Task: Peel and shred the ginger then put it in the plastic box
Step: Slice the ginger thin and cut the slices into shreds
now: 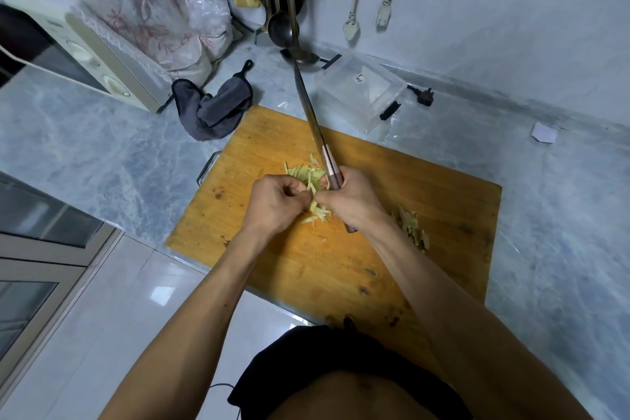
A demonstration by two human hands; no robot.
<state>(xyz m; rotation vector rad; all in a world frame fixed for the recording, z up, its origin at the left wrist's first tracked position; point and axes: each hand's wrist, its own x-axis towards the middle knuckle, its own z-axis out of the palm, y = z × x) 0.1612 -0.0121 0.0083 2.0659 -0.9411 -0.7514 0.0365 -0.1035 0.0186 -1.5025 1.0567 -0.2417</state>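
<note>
Shredded ginger (308,177) lies on the cutting board (272,259), bunched between both grips: left hand (278,203) pinches strands, right hand (351,198) clasps the knife (315,126); peels (410,225) right of that grip, plastic box (361,92) beyond on the tabletop (102,153)

Both hands meet over shredded ginger (308,177) on the cutting board (426,187) — right hand (351,196) gripping the knife (315,126).

Small label on the plastic box (361,89) — print too tiny to read, no other text legible
</note>
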